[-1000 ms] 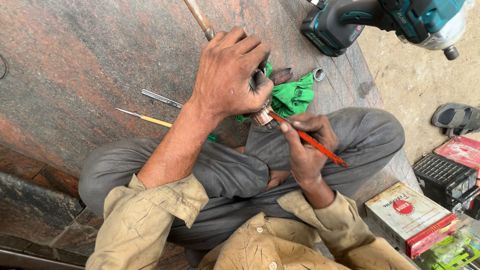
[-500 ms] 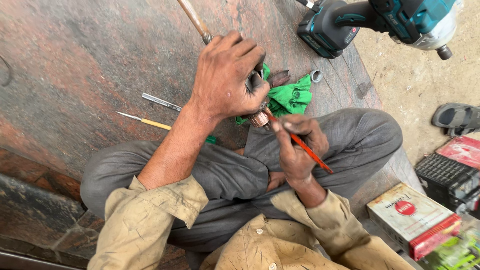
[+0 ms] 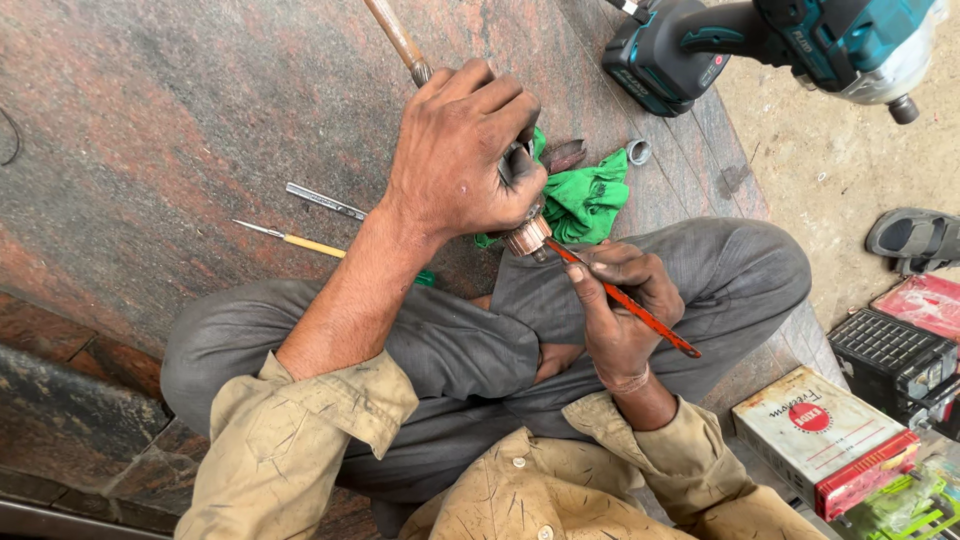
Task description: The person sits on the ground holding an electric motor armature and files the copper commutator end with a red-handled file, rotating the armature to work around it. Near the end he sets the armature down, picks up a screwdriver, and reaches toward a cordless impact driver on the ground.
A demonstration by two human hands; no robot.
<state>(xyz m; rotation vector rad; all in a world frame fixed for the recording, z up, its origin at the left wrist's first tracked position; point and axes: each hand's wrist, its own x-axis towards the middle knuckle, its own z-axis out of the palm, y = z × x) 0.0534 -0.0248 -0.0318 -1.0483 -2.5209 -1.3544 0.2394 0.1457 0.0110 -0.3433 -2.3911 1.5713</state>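
Note:
My left hand [image 3: 465, 155] grips a motor armature, of which only the copper end [image 3: 527, 238] shows below my fingers. My right hand [image 3: 620, 305] holds a thin red blade [image 3: 640, 312] like a pencil, its tip touching the copper end. Both hands work above my lap, over grey trousers. A green rag [image 3: 590, 200] lies on the stone slab just behind the armature.
A teal and black cordless impact wrench [image 3: 760, 45] lies at top right. On the slab rest a yellow-handled screwdriver [image 3: 295, 240], a small metal bar [image 3: 325, 201], a wooden tool handle [image 3: 395, 35] and a metal ring [image 3: 638, 151]. A sandal [image 3: 915, 237], a battery [image 3: 825, 435] and boxes sit right.
My right hand has shifted slightly, keeping the red blade's tip on the copper end. My left hand keeps its grip in the same place.

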